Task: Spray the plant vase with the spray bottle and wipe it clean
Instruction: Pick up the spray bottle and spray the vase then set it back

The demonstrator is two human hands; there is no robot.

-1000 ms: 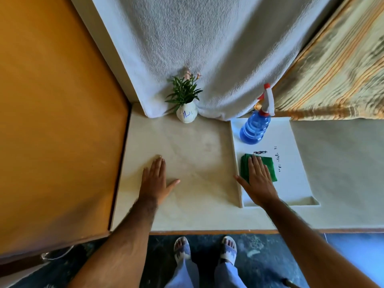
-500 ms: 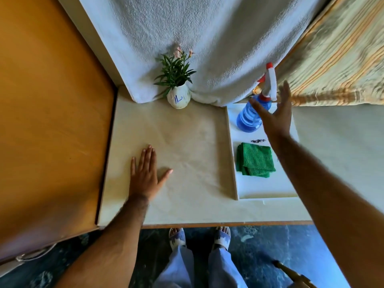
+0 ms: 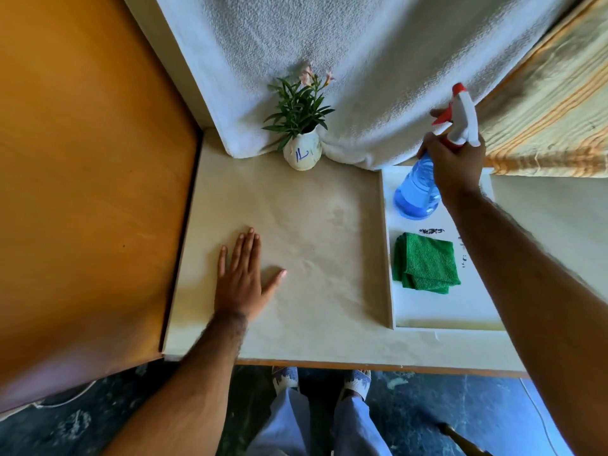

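A small white vase [image 3: 302, 153] with blue marks holds a green plant [image 3: 298, 108] and stands at the back of the table against a white towel. A blue spray bottle [image 3: 417, 192] with a white and red trigger head stands on a white tray [image 3: 444, 311] at the right. My right hand [image 3: 455, 162] is wrapped around the bottle's neck just below the trigger. A folded green cloth [image 3: 426, 263] lies on the tray in front of the bottle. My left hand [image 3: 241, 278] rests flat on the table, fingers spread, well in front of the vase.
The cream table [image 3: 316, 245] has a wooden front edge. An orange wooden panel [image 3: 88, 179] borders it on the left. A white towel [image 3: 362, 67] hangs behind, and a striped yellow fabric [image 3: 549, 106] lies at the back right. My feet show below the edge.
My right hand lifted off the green cloth, reached back to the spray bottle and closed around its neck. The left hand stayed flat on the table.
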